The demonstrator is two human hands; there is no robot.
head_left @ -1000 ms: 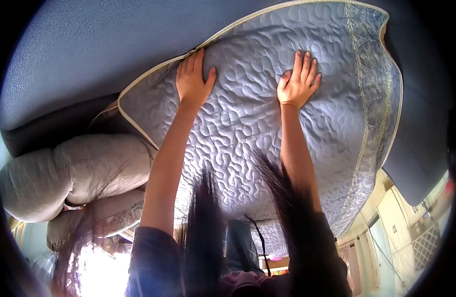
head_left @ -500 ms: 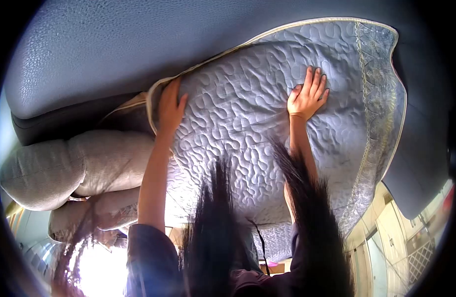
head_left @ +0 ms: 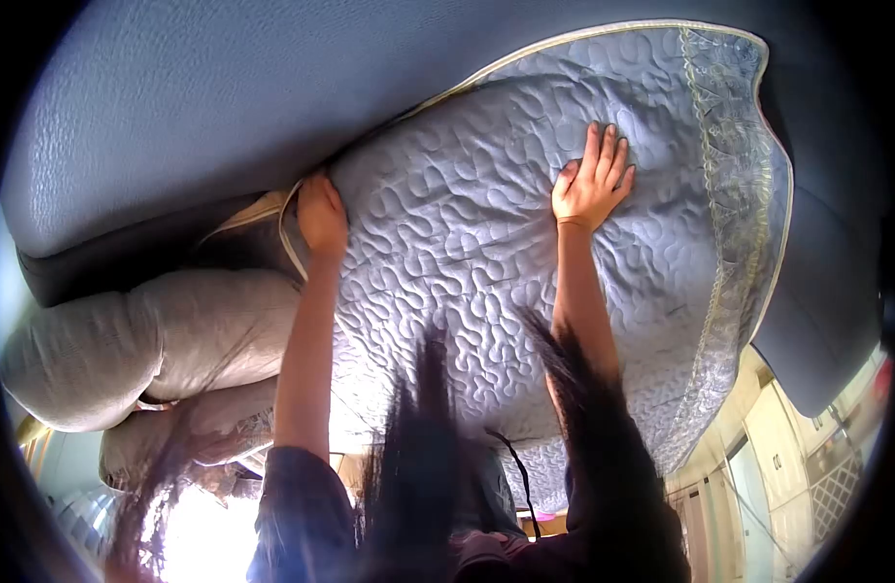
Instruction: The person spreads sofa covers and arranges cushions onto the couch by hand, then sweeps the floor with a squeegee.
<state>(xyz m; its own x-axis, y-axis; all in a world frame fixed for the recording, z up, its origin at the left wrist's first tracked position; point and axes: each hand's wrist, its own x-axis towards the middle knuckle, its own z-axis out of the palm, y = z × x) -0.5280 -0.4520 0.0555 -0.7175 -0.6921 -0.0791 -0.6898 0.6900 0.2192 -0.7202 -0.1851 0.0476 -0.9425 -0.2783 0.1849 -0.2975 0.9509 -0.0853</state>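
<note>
Both arms reach forward, nearly straight. The left hand is at the left back corner of the quilted cover, fingers bent, tips hidden; I cannot tell whether they grip. The right hand presses palm-down on it, fingers slightly spread, grasping nothing. The cover lies along the sofa backrest's lower edge.

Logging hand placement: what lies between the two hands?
In the head view, only the quilted cover lies between the left hand and the right hand.

No writing or numbers can be read.
</note>
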